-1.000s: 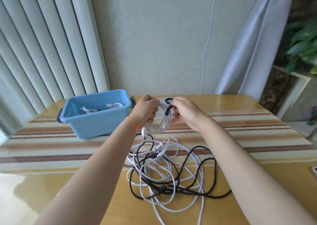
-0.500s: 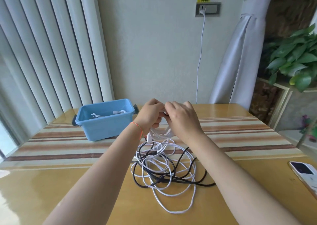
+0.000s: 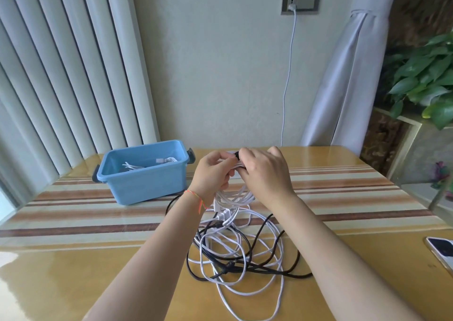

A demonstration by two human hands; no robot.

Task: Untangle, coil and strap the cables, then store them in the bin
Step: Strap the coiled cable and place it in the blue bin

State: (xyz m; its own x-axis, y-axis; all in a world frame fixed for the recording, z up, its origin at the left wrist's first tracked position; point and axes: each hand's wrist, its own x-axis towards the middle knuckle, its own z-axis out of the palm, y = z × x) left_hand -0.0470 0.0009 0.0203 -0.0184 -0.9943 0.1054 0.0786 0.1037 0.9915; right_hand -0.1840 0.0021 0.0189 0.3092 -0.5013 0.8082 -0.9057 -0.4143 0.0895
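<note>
Left hand (image 3: 212, 173): fingers curled round the top of a white coil (image 3: 235, 194), held above the table.
Right hand (image 3: 263, 171): fingers bent over the coil top, pinching what looks like a black strap (image 3: 236, 154); fingertips mostly hidden, so exact grip can't be told.
Coil: hangs between both hands, w/ its lower loops just above the pile; plug end (image 3: 221, 214) dangles below it.
Pile (image 3: 241, 252): black and white cables lie tangled on the table, directly under the hands.
Bin (image 3: 143, 176): blue, far left of the hands, near them; white cable already seen inside.
Risk 1: strap could slip before it is closed, and the loops would spring open; cause judged as a stiff cable and a small strap.
Risk 2: dangling plug end may snag in the pile, so the tangle would be dragged along when the coil is lifted.
Risk 3: pile could be pulled toward the near table edge if snagged.
Room: bare table (image 3: 73, 259) is seen left and right of the pile; path to the bin looks open.
Edges: phone (image 3: 441, 249) lies at the right edge, well apart from the cables; bin sits close to the far left corner.
</note>
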